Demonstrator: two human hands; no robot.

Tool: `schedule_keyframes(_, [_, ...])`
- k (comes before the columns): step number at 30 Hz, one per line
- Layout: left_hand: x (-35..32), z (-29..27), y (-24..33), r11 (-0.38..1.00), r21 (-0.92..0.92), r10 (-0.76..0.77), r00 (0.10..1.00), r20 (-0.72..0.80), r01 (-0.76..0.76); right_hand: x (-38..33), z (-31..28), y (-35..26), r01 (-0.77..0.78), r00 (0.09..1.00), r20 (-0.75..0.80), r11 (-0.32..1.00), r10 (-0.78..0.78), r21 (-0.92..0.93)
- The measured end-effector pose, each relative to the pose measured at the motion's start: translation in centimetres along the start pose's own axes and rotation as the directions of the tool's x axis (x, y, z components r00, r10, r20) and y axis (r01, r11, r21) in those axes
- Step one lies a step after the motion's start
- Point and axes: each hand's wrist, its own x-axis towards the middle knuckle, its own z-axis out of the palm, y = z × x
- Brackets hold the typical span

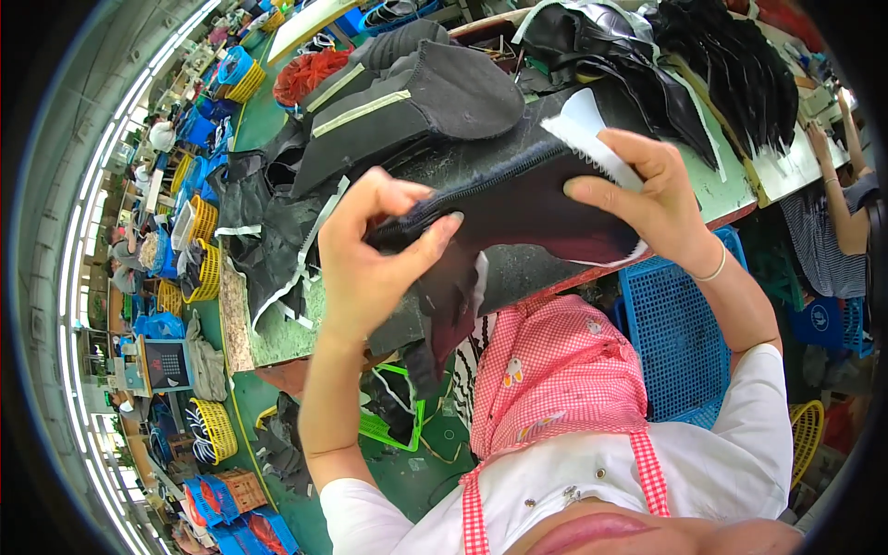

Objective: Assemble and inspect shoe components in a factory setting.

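Held up between my two hands is a dark boot upper [527,208] with a zipper and a fuzzy dark edge along its top. My left hand [370,250] pinches its left end between thumb and fingers. At the other end my right hand [661,199] grips it beside a white toothed strip [587,134]. A dark reddish flap hangs below my left hand. Behind the piece, a dark grey boot-shaped form [453,92] with pale strips lies on the worktable [264,338].
Black uppers with white edges [268,231] lie at the table's left. Glossy black pieces [610,55] are heaped at the far right. A blue crate [680,314] stands below the right edge, a green basket [393,435] underneath. A co-worker's arm [837,203] is at far right.
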Motion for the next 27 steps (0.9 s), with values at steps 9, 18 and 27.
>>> schedule_keyframes(9, [4.4, -1.8, 1.9, 0.975, -0.22, 0.015, 1.0, 0.016, -0.011, 5.6, -3.7, 2.2, -0.046, 0.963, 0.224, 0.735, -0.147, 0.676])
schedule_keyframes(18, [2.0, -0.4, -4.8, 0.783, -0.619, -0.271, 0.862, -0.428, -0.061, 4.7, 3.7, 2.6, -0.457, 0.889, 0.335, 0.657, 0.313, 0.599])
schedule_keyframes(27, [-1.6, -5.0, -6.1, 0.881, 0.026, -0.465, 0.876, -0.129, 0.472, 3.6, 3.4, 2.1, 0.002, 0.993, 0.114, 0.998, -0.01, 0.068])
